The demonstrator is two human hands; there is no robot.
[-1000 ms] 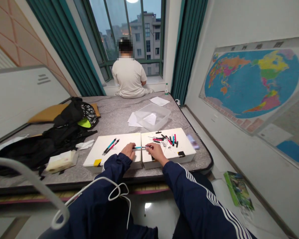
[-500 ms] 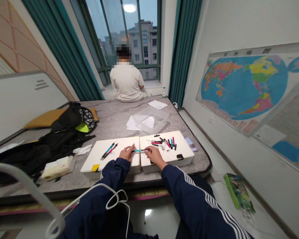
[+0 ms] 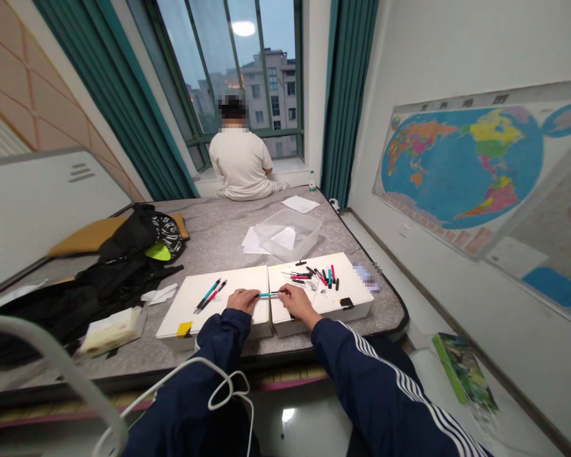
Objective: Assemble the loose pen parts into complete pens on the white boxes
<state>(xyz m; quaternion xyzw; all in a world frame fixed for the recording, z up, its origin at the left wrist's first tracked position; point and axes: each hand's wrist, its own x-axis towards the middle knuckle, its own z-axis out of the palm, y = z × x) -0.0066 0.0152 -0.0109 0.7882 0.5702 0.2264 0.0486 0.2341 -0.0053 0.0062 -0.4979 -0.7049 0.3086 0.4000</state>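
A blue pen barrel (image 3: 265, 294) lies level between my two hands, over the seam of two white boxes. My left hand (image 3: 243, 300) is closed on its blue left end. The fingers of my right hand (image 3: 295, 299) pinch the dark right end; its tip is hidden by them. On the left box (image 3: 185, 311) rest a blue pen (image 3: 208, 296) and a red pen (image 3: 215, 296), side by side. Loose pen parts (image 3: 321, 277), black, red, blue and clear, are scattered over the right box (image 3: 356, 310), just beyond my right hand.
Behind the boxes stands a clear plastic bin (image 3: 309, 236) beside papers (image 3: 250, 241). A tissue pack (image 3: 111, 330) and a black bag (image 3: 90, 285) lie left. A white cable (image 3: 195, 362) crosses near my left sleeve. A person (image 3: 240, 162) sits by the window, facing away.
My left fingers have folded down around the blue barrel, where one finger was raised before. My right hand keeps its pinch. The whole view has shifted slightly.
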